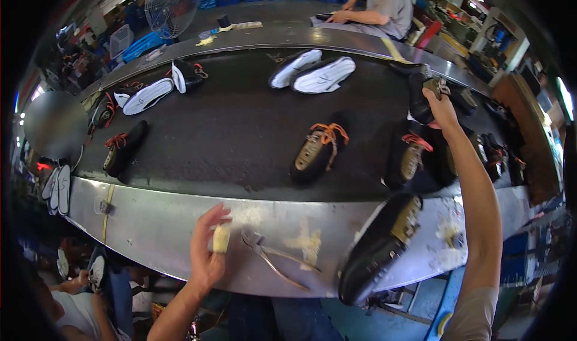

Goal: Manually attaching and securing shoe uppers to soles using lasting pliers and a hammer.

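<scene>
My left hand is over the near metal ledge, fingers stretched out and nothing held. A pale yellow wrap covers its thumb. Just right of it lie metal pliers, handles spread. My right arm reaches to the far right side of the dark belt, where my right hand grips a black shoe. Nearer to me, a large black shoe rests tilted across the ledge. A black shoe with orange laces sits mid-belt, and one with red laces lies below my right hand.
White-soled shoes lie soles up at the belt's far side, others at the left. More shoes crowd the right end. Across the belt a person sits; another person is at lower left. A fan stands beyond.
</scene>
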A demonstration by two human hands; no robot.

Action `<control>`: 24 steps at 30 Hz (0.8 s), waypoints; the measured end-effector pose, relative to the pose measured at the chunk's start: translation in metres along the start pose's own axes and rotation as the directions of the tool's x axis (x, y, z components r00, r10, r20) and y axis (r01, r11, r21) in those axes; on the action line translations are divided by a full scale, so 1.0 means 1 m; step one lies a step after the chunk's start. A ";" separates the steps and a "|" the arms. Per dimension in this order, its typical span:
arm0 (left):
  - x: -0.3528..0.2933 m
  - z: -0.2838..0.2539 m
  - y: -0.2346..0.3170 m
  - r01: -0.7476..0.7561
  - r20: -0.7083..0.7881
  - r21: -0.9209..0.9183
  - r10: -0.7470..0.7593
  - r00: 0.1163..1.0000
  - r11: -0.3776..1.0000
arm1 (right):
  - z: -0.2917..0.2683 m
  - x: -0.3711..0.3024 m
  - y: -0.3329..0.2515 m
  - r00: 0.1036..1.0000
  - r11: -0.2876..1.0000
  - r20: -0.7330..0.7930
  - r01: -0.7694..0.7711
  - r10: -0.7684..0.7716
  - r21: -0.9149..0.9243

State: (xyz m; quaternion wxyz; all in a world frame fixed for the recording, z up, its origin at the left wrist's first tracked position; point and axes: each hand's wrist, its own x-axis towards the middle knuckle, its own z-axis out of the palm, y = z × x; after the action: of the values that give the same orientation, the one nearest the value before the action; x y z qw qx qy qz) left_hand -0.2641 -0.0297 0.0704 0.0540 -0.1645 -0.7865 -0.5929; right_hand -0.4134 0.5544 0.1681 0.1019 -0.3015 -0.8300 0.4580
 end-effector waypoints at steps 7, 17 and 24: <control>0.172 0.027 -0.074 -0.014 -0.049 0.110 0.020 0.999 0.994 | 0.094 0.026 0.005 0.958 0.431 -0.017 0.114 -0.288 -0.895; 0.395 0.159 -0.133 0.148 -0.241 0.531 -0.019 0.970 0.834 | 0.271 0.084 -0.088 0.221 -0.060 0.648 0.923 -0.729 -0.381; 0.230 0.016 -0.090 0.213 -0.169 0.177 -0.184 0.968 0.961 | 0.218 0.035 -0.094 0.343 -0.288 0.741 0.764 -0.577 -0.578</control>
State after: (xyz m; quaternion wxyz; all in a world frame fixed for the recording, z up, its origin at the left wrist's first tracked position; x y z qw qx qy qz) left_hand -0.5076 0.0087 0.0474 0.0691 -0.0335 -0.8466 -0.5267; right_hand -0.5766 0.3857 0.1199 0.0807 0.2723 -0.9299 -0.2336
